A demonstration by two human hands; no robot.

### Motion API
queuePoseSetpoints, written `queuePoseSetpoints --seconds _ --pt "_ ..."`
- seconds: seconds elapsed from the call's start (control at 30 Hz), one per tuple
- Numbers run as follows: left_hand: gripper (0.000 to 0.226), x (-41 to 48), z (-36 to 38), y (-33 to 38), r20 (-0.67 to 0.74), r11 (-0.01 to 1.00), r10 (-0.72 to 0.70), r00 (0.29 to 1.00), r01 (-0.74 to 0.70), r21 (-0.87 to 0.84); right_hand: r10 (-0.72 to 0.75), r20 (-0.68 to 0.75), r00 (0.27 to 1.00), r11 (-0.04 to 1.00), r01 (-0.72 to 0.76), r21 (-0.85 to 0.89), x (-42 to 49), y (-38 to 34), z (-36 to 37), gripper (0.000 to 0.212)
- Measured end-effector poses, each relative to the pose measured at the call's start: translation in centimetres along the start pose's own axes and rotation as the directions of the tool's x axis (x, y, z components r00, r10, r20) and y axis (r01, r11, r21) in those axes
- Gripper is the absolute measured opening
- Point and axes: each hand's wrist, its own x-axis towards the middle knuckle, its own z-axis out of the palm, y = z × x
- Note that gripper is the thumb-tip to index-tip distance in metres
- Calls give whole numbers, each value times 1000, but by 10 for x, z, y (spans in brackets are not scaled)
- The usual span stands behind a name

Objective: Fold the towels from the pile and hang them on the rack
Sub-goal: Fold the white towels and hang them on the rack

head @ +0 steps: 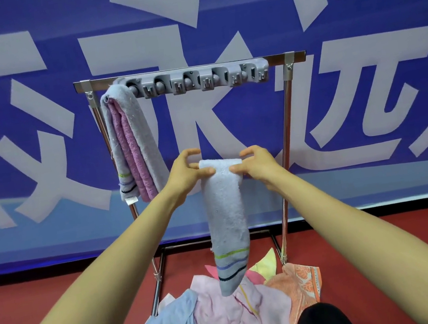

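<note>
A pale grey towel [225,215], folded into a narrow strip with green, purple and black stripes near its lower end, hangs in the air in front of the rack. My left hand [185,173] pinches its top left corner and my right hand [256,163] pinches its top right corner. The metal rack [289,123] stands behind, its top bar carrying a grey clip holder [195,78]. A folded grey and purple towel [131,143] hangs at the bar's left end. The pile of towels [229,312] lies on the floor below.
A blue banner with large white characters [36,133] covers the wall behind the rack. The floor [49,311] is red. My dark-clad knees [324,321] frame the pile at the bottom edge. The rack's base frame [158,281] runs toward me on the left.
</note>
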Motion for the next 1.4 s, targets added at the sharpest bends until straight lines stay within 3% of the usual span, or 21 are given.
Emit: queuePoseSetpoints --seconds 0.1,0.23,0.33,0.47,0.53,0.6,0.7,0.8,0.87,1.13,1.33,1.4 --pt "61 1 3 -1 -65 996 -72 995 69 -51 -52 -33 998 999 52 -6 1 -4 -1 42" --pt "66 2 3 -2 -73 993 -98 993 92 -77 38 37 999 999 -39 27 0 -3 0 42" --pt "68 -1 4 -4 -54 991 -111 992 107 -75 57 46 997 996 -60 67 -2 -1 1 44" --pt "58 -1 0 2 29 936 -240 970 239 -260 20 -16 1000 995 -18 99 -1 0 1 28" --pt "54 1 -5 5 61 925 -270 961 277 -261 16 16 1000 994 -17 105 -2 -1 0 27" --pt "54 5 -8 4 44 960 -219 975 223 -171 20 87 996 999 -22 29 -4 -3 -2 32" --pt "43 6 -8 7 60 995 -89 994 92 -47 -17 143 990 974 49 -221 -7 -7 -5 28" --pt "33 7 -3 7 67 991 32 997 -41 126 -125 127 984 861 171 -479 -13 -18 0 20" --pt "35 8 0 7 82 974 84 993 -100 203 -169 117 979 813 206 -544 -17 -27 6 23" --pt "38 8 -8 7 140 981 104 985 -125 150 -130 104 986 883 162 -440 -26 -43 9 47" --pt "32 4 -5 9 163 999 26 986 -20 -39 -126 188 974 913 188 -362 -27 -39 5 26" --pt "33 3 -6 9 182 997 29 983 -17 -70 -102 264 959 913 196 -358 -27 -39 -1 30"
